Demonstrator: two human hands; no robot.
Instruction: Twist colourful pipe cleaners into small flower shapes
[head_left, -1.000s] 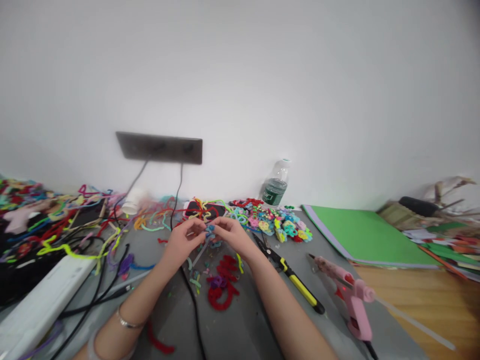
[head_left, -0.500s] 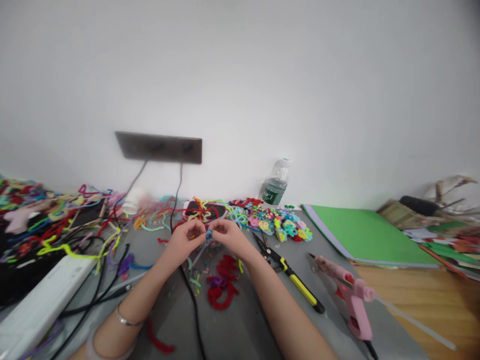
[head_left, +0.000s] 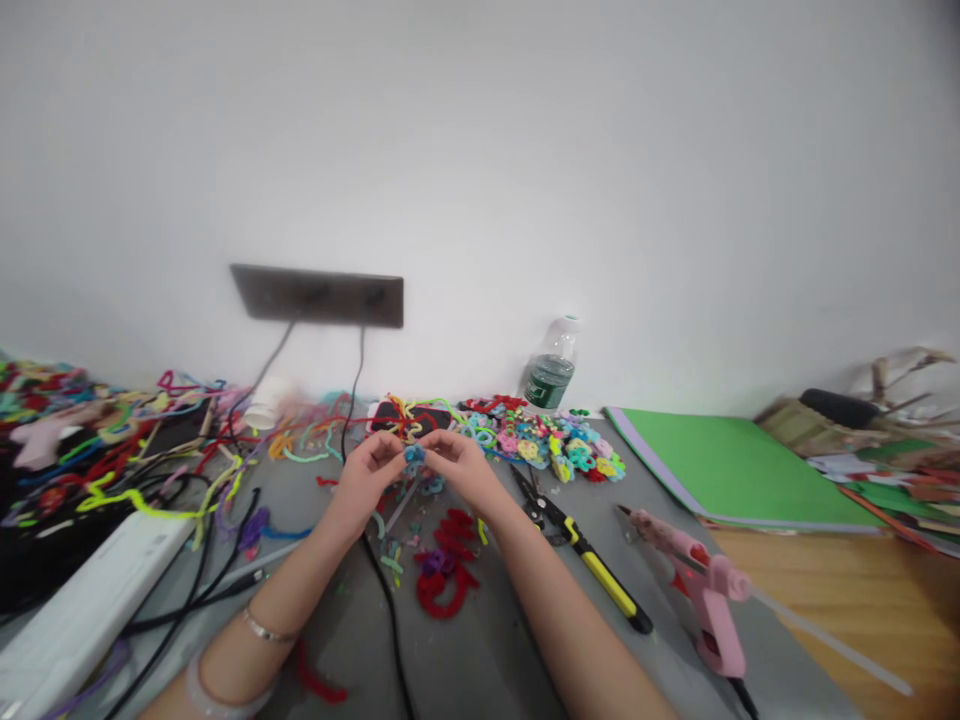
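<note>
In the head view, the left hand and the right hand are meeting above the gray tabletop, the fingers of both pinching a small blue fuzzy piece between them. A silver bracelet is circling the left wrist. Just below the hands, a red pipe-cleaner coil is lying beside a purple curl, with a black cable running to their left. Beyond the right hand, a pile of colorful pipe-cleaner flowers is spreading near the wall, where a green-labeled water bottle is standing. To the right of the right forearm, yellow-and-black pliers are resting near a pink glue gun. A green sheet is lying farther back. On the left, a neon-yellow pipe cleaner is crossing the end of a long white box-shaped object.
</note>
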